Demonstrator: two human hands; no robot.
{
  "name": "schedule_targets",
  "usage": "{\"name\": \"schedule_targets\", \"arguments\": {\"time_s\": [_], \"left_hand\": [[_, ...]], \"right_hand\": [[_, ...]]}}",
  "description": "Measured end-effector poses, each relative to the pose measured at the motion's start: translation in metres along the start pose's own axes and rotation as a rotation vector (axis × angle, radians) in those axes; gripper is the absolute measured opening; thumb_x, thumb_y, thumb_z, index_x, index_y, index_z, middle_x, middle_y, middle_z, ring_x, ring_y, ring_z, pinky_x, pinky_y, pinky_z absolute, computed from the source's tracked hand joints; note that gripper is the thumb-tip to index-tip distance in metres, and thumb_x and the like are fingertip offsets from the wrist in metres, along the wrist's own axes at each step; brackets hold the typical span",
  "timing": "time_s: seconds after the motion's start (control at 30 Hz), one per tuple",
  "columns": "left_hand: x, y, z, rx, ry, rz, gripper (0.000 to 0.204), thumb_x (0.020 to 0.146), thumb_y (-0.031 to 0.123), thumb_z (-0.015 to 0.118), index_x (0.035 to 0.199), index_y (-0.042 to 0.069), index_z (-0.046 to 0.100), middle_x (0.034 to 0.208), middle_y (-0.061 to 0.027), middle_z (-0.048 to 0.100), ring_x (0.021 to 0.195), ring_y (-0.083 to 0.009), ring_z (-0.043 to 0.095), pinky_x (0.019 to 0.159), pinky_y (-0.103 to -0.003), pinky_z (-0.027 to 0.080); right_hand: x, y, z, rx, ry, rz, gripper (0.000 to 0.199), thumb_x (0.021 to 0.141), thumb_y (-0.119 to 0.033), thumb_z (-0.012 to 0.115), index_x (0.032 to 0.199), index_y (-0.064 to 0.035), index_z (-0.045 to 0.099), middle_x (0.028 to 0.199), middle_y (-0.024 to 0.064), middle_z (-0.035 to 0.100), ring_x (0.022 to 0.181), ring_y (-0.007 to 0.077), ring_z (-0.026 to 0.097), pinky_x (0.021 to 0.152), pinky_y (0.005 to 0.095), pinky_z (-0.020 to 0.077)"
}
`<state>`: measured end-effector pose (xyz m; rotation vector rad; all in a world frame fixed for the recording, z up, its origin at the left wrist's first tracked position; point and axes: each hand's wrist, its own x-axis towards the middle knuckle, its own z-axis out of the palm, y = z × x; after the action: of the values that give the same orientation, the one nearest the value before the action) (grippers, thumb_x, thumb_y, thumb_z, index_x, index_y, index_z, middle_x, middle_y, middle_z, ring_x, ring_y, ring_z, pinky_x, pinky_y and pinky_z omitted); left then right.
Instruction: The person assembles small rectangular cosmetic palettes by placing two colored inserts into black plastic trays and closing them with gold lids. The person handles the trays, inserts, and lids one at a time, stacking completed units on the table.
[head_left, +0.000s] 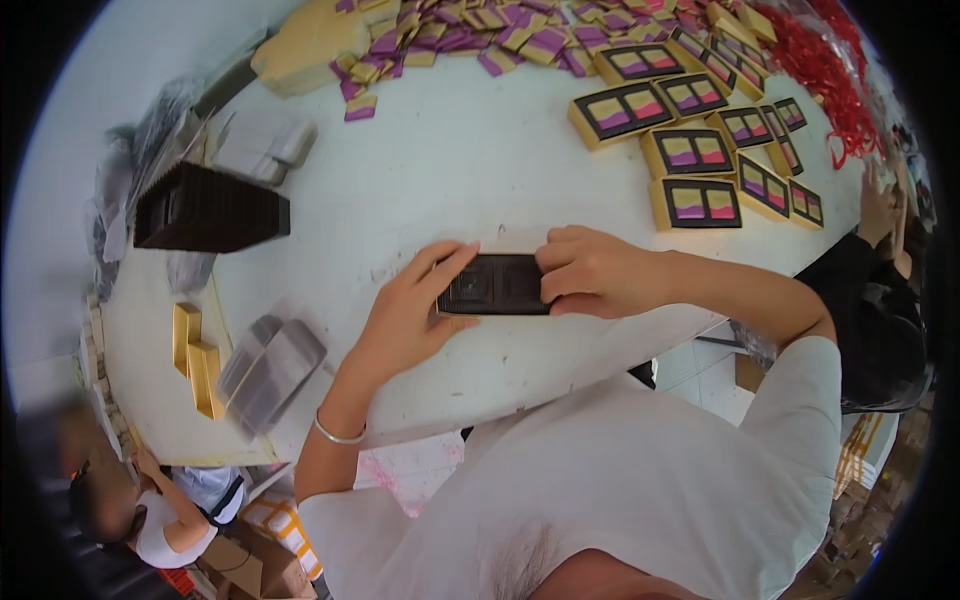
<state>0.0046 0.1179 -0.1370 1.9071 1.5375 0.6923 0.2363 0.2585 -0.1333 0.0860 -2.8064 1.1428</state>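
Seen from above, on a white table [440, 170]. Nearest, a white shirt [620, 480] filling the lower edge, both bare forearms reaching up from it. On the left wrist, a thin silver bangle [338, 436].

Just past the table's near edge, a black tray [495, 285] with two square pockets, held level between both hands. Left hand [410, 315] closed on the tray's left end, thumb below, fingers curled over the top. Right hand [590, 272] closed on the tray's right end, fingers folded over its upper edge.

To the left, near the table edge, a blurred grey stack of clear sleeves [270, 370], and beside it two gold boxes [197, 358] standing on edge. Further left and up, a long stack of black trays [210, 208], with grey wrapped bundles [262, 145] behind it.

To the right and beyond the hands, a cluster of filled gold boxes [695, 150], each with a black insert showing two purple, yellow and pink packets. At the far edge, a loose heap of small purple and gold packets [480, 35], with a large gold lid [300, 50] at its left. At far right, a tangle of red cords [825, 70].

At the right edge, another person's hand [878, 205] and dark sleeve [880, 310]. At lower left, below the table, a second person, blurred.
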Motion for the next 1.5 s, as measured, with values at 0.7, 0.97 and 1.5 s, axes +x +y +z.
{"name": "schedule_targets", "arguments": {"time_s": [0.7,0.97,1.5], "left_hand": [[0.011,-0.012,0.042,-0.130,0.314,-0.059,0.091,0.067,0.012,0.082,0.140,0.004,0.030,0.120,-0.0130,0.055,0.086,-0.0217,0.063,0.070,-0.031,0.054],[0.015,-0.008,0.039,-0.209,0.307,-0.061,0.089,0.064,0.014,0.083,0.138,0.005,0.034,0.115,-0.0134,0.058,0.097,-0.0297,0.061,0.076,-0.036,0.051],[0.019,-0.005,0.036,-0.093,0.265,-0.067,0.069,0.067,0.008,0.080,0.126,0.003,0.044,0.115,-0.0132,0.053,0.094,-0.0243,0.062,0.071,-0.030,0.055]], "right_hand": [[0.080,0.089,-0.098,-0.015,0.535,0.156,0.032,0.082,-0.011,0.066,0.113,-0.0045,0.062,0.098,0.0058,0.065,0.083,0.0126,0.057,0.071,0.0290,0.0471],[0.023,0.014,0.011,-0.372,0.261,-0.245,0.023,0.072,-0.009,0.068,0.093,-0.0014,0.062,0.108,0.0132,0.059,0.096,0.0290,0.056,0.081,0.0394,0.0470],[0.062,0.013,0.004,-0.083,0.103,0.231,0.013,0.076,-0.011,0.069,0.077,-0.0099,0.056,0.072,-0.0002,0.056,0.074,0.0200,0.051,0.070,0.0352,0.0365]]}}
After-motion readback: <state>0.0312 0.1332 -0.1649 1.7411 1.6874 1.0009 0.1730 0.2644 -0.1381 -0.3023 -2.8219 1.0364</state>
